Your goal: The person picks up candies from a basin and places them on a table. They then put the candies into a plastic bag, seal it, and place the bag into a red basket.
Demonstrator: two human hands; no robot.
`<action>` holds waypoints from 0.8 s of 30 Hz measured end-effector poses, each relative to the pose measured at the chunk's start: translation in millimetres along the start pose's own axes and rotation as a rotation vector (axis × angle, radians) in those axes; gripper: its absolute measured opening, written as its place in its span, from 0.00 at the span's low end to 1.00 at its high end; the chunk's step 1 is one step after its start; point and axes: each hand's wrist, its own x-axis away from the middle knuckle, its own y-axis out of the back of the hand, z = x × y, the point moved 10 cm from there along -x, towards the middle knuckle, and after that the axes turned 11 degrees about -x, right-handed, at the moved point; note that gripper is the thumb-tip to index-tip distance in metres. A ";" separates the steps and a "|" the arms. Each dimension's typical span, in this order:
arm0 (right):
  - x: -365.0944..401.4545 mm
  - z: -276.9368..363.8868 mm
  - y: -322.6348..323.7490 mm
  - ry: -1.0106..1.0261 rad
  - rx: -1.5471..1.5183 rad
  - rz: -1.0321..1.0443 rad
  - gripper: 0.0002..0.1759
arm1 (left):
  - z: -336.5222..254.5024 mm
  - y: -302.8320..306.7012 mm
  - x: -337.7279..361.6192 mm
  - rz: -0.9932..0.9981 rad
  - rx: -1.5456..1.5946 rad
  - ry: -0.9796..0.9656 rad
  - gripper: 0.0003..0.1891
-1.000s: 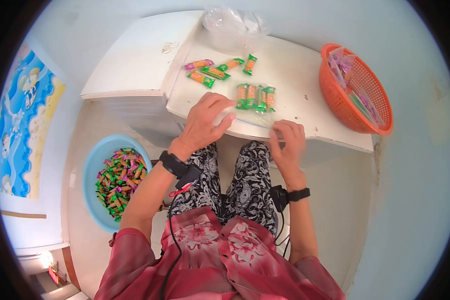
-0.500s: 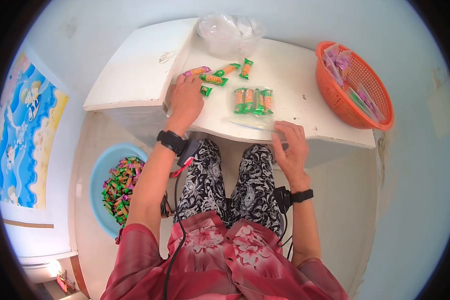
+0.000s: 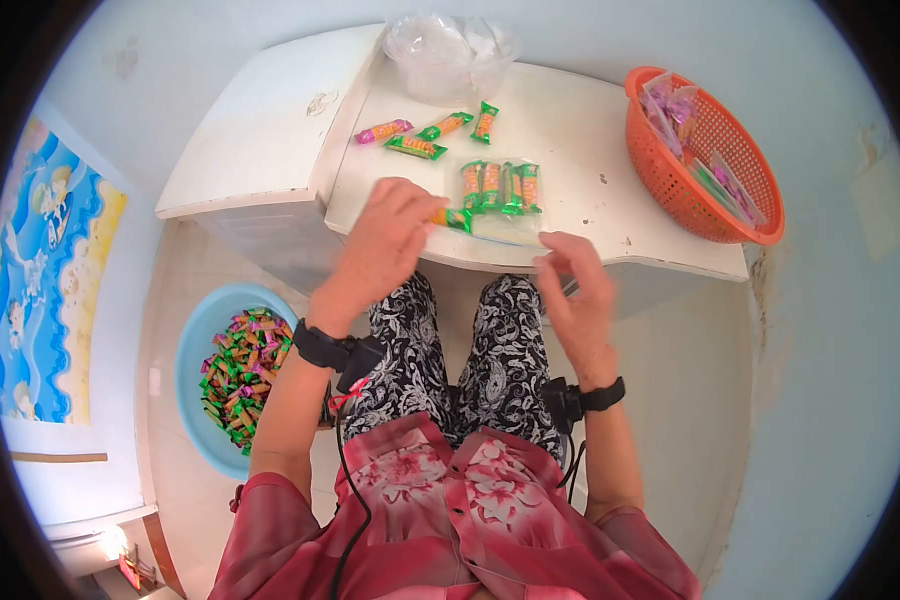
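Observation:
My left hand (image 3: 382, 240) is closed on a green and orange wrapped candy (image 3: 455, 219), whose green end sticks out toward the mouth of a clear plastic bag (image 3: 515, 232). Inside that bag, several candies (image 3: 500, 188) of the same kind lie side by side. The thumb and fingers of my right hand (image 3: 582, 295) pinch the bag's near right corner. Farther back on the table lie loose green candies (image 3: 416, 147) and one purple-wrapped candy (image 3: 383, 131).
A clear plastic container (image 3: 445, 60) stands at the back of the white table (image 3: 600, 130). On the right is an orange basket (image 3: 670, 175) holding filled bags. A blue basin (image 3: 192, 400) full of candies sits on the floor to the left.
My left hand has picked up the nearest loose green candy and carried it right, to the bag's mouth. My right hand has stayed by the bag's corner.

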 end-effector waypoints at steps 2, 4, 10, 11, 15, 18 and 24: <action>1.6 13.4 -20.6 -0.015 -0.123 0.058 0.21 | -22.5 -8.4 0.9 0.048 0.099 -0.044 0.19; 2.2 20.5 -37.7 -0.055 -0.232 0.129 0.24 | -38.4 -10.3 -0.6 0.098 0.162 -0.072 0.19; 18.3 9.4 -41.0 -0.080 -0.237 0.157 0.23 | -47.3 -17.9 6.4 0.175 0.336 -0.061 0.20; 22.9 4.2 -39.3 -0.131 -0.271 0.138 0.23 | -45.8 -20.3 8.0 0.191 0.367 -0.042 0.20; 42.6 -15.2 -27.8 -0.288 -0.381 0.034 0.22 | -34.1 -5.5 7.9 -0.023 0.252 0.020 0.18; 49.4 -16.5 -16.0 -0.289 -0.410 -0.025 0.22 | -22.1 -6.0 3.6 -0.080 0.156 0.029 0.16; 51.0 -11.0 -10.2 -0.162 -0.416 -0.013 0.22 | -26.7 -20.5 -11.3 -0.093 0.017 -0.068 0.12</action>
